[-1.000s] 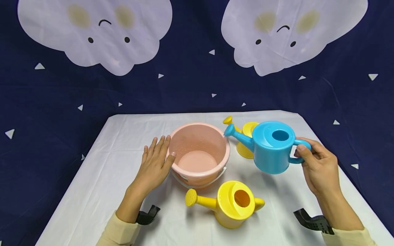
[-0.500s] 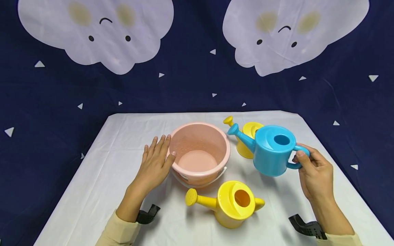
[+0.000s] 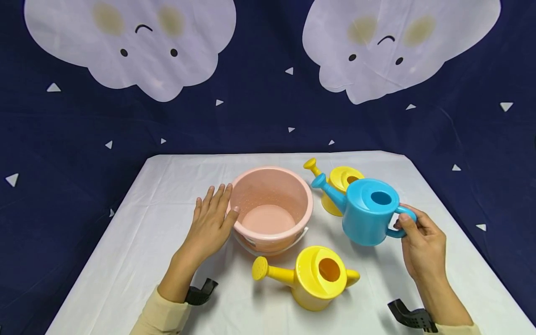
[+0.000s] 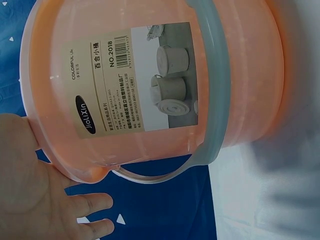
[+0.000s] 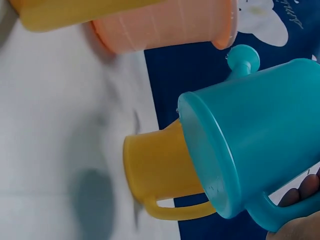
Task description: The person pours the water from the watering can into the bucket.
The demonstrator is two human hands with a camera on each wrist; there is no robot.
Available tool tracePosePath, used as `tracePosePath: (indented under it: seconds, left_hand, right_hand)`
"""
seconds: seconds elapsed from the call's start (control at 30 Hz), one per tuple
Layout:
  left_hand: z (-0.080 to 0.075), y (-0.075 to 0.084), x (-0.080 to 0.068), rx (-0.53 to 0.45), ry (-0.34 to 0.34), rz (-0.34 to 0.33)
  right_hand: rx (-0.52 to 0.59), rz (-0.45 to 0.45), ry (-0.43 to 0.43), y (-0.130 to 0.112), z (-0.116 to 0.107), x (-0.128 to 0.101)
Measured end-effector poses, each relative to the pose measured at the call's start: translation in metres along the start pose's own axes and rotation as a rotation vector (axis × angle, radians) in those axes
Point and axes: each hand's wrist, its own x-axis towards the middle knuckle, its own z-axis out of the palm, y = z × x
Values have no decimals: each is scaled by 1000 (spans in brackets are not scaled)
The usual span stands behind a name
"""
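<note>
My right hand (image 3: pixel 418 242) grips the handle of a blue watering can (image 3: pixel 366 211) held just above the table, spout pointing left toward the bucket. In the right wrist view the blue can (image 5: pixel 260 135) fills the right side, fingertips (image 5: pixel 300 192) curled at its handle. My left hand (image 3: pixel 211 223) rests flat with straight fingers against the left wall of a pink bucket (image 3: pixel 271 209). The left wrist view shows the bucket's labelled side (image 4: pixel 150 85), its grey bail handle, and my palm (image 4: pixel 35 195) against the rim.
A yellow watering can (image 3: pixel 316 277) stands in front of the bucket, spout to the left. A second yellow can (image 3: pixel 337 186) stands behind the blue one (image 5: pixel 165 192). The white table (image 3: pixel 138 242) ends against a dark blue cloud-print backdrop.
My right hand has lowered the blue watering can and drawn it slightly right and toward me, away from the bucket's rim. The left hand and bucket have stayed put.
</note>
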Motion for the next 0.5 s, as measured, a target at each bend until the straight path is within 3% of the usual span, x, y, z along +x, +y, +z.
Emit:
tracePosePath:
  seconds: [0.27, 0.5]
  left_hand:
    - [-1, 0, 0, 4, 1, 6]
    - [-1, 0, -1, 6, 3, 7]
  right_hand:
    - [-129, 56, 49, 8, -5, -9]
    - [-135, 87, 63, 14, -7, -15]
